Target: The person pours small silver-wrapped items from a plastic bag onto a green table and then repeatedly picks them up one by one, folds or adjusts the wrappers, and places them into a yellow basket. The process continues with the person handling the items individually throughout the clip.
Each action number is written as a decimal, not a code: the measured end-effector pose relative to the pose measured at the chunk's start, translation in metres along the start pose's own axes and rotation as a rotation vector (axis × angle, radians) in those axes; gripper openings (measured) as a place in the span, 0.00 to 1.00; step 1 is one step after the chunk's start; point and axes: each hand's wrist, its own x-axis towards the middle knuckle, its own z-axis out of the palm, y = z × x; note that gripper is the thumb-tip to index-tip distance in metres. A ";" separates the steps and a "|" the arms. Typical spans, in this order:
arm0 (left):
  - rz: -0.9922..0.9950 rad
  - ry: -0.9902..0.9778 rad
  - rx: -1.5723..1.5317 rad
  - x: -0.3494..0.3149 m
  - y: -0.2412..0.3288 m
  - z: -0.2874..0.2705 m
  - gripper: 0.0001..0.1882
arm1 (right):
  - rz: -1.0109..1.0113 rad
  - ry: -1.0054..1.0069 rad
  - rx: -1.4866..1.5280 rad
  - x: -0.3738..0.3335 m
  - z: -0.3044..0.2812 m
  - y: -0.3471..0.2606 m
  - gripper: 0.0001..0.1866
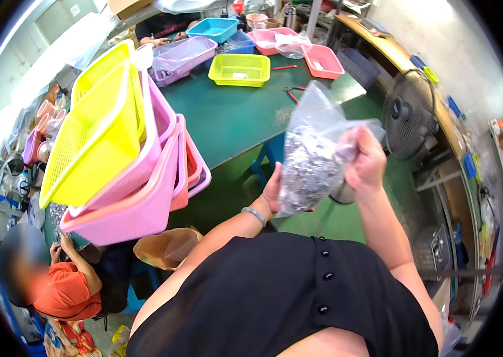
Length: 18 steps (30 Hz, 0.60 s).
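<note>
A clear plastic bag (313,163) full of small shiny silvery pieces hangs in front of my body, tilted, above the floor. My right hand (363,156) is closed round the gathered upper right part of the bag. Against its lower left side lies my left hand (272,189), cupping it from beneath; most of its fingers are hidden behind the bag. What kind of pieces they are is too fine to make out.
Stacked yellow and pink baskets (94,131) tower at my left. Shallow trays (239,70), red-handled pliers (292,93) and a red pen (285,67) lie on the green table (228,119). A fan (409,113) stands at right. One person (67,285) sits at lower left, another at the far side.
</note>
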 end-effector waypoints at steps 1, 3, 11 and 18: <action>0.061 -0.059 0.015 -0.015 0.014 0.018 0.52 | 0.014 0.109 0.008 0.019 0.000 0.024 0.15; 0.278 -0.085 0.013 0.051 0.037 0.011 0.50 | 0.183 0.082 0.030 0.102 -0.037 0.023 0.13; 0.725 0.352 -0.121 0.046 0.111 -0.070 0.35 | 0.584 0.086 0.295 0.226 -0.107 0.179 0.07; 0.874 0.641 -0.225 0.074 0.155 -0.088 0.28 | 0.905 0.105 0.132 0.313 -0.141 0.241 0.10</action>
